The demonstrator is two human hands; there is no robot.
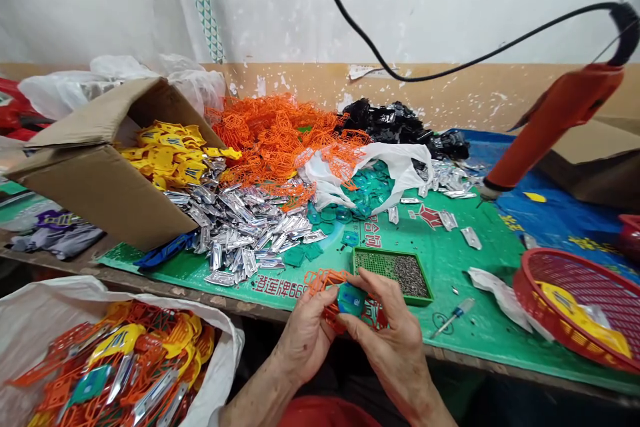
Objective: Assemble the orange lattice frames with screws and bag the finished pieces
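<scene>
Close to the table's front edge, my left hand [306, 337] is closed on an orange plastic frame [325, 280]. My right hand [393, 333] pinches a teal translucent plastic piece [351, 299] against that frame, thumb below and fingers above. Part of the frame is hidden behind the fingers. Just beyond my right hand lies a green tray [377, 257] of small dark screws. Shiny metal plates [250, 230] are heaped to the left, and more teal pieces [375, 187] spill from a white bag.
An orange electric screwdriver [555, 127] hangs on a black cable at the right. Below it stand a red basket [525, 293] and a small screwdriver [455, 317]. At left are a cardboard box [100, 187] of yellow parts and a white sack [230, 340] of assembled pieces. Orange frames [275, 133] pile behind.
</scene>
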